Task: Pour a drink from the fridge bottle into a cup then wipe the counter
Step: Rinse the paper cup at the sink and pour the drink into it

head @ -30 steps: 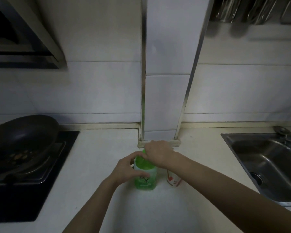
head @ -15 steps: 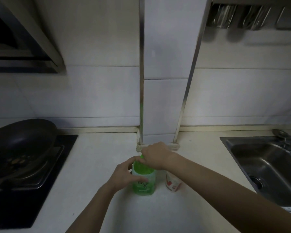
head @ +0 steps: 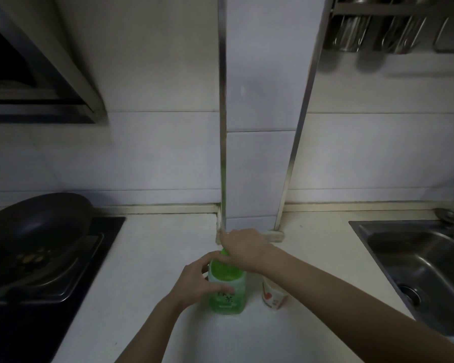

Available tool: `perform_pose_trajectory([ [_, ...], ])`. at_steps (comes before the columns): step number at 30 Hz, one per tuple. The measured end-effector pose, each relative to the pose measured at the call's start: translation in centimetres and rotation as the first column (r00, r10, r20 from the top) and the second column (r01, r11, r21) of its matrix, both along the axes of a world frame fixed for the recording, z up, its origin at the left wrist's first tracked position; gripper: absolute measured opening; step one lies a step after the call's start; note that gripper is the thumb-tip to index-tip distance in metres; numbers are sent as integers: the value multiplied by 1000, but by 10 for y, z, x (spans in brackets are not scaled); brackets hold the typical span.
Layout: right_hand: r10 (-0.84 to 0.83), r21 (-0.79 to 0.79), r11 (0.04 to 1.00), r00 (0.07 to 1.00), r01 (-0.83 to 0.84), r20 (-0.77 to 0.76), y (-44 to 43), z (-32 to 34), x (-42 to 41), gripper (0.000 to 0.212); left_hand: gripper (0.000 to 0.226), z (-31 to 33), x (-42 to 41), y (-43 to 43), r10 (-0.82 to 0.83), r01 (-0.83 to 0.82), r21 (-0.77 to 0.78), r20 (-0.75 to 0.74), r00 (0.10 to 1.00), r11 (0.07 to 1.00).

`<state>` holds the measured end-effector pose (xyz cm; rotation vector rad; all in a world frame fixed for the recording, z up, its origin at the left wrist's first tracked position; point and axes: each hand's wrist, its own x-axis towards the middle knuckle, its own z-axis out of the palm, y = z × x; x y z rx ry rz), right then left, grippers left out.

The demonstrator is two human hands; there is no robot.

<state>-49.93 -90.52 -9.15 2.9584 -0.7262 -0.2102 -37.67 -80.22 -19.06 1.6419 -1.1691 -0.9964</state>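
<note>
The white counter (head: 147, 258) is being hemmed by a black hob (head: 110, 227) left, a steel sink (head: 417, 258) right, a tiled column (head: 257, 166) far. Near centre, the upright green bottle (head: 227, 292) is being gripped at its body by the left hand (head: 194, 281) and at its top by the right hand (head: 243, 247), a red-printed cup (head: 271, 297) just right.

Single head-worn wide-angle view, facing forward and down over a pale kitchen counter (head: 147, 271) toward a white tiled wall (head: 155, 153). Close range: left hand (head: 194, 281) and right hand (head: 243, 247), holding a green plastic bottle (head: 227, 289), occupy lower centre. A black hob (head: 110, 226) lies at left and a steel sink (head: 404, 252) at right.
</note>
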Motion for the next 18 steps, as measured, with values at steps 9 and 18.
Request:
perform_pose_trajectory([
  [9, 217, 102, 971, 976, -217, 13, -2, 7, -7, 26, 77, 0, 0, 0, -8, 8, 8, 11, 1000, 1000],
  [18, 64, 34, 997, 998, -64, 3, -10, 9, -10, 56, 83, -3, -1, 0, 10, -10, 17, 9, 1000, 1000],
])
